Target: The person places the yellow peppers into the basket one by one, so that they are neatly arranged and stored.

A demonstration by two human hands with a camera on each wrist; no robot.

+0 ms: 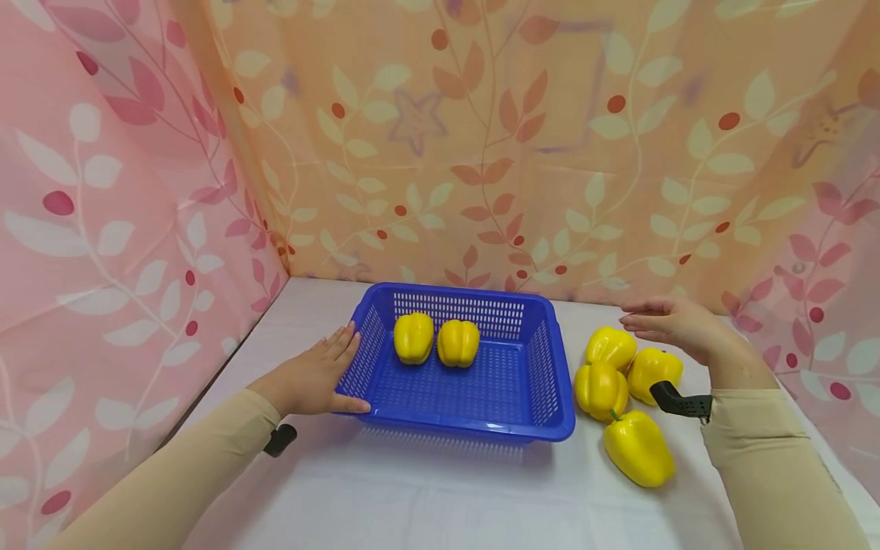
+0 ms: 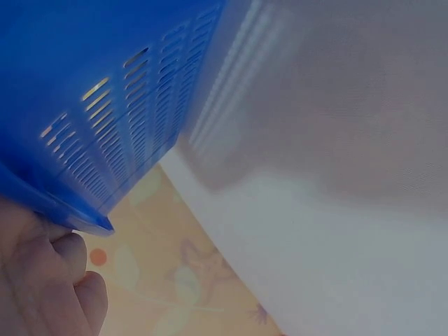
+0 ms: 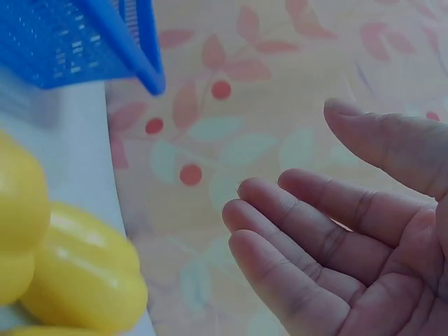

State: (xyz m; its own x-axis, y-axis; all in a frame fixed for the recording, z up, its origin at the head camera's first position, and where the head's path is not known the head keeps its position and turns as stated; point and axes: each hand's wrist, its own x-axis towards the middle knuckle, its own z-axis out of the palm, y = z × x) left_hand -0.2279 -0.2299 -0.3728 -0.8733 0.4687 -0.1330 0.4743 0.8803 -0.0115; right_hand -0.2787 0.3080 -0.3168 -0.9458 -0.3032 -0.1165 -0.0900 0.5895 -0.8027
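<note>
A blue plastic basket (image 1: 447, 397) with slotted walls stands on the table, two yellow bell peppers (image 1: 436, 341) inside near its back left. Against its left side rests my left hand (image 1: 319, 374), fingers laid along the rim and thumb at the front left corner. In the left wrist view, its fingertips (image 2: 70, 255) touch the rim. My right hand (image 1: 677, 328) hovers above the yellow bell peppers to the right of the basket, holding nothing. In the right wrist view its fingers are extended, the palm visible and the thumb apart. The nearest bell pepper (image 1: 655, 372) lies below that hand.
Three more yellow bell peppers lie right of the basket: one at the back (image 1: 610, 347), one beside the basket wall (image 1: 601, 390), one nearer the front (image 1: 639, 448). A white cloth (image 1: 440, 496) covers the table. Patterned curtains (image 1: 481, 153) enclose the back and sides.
</note>
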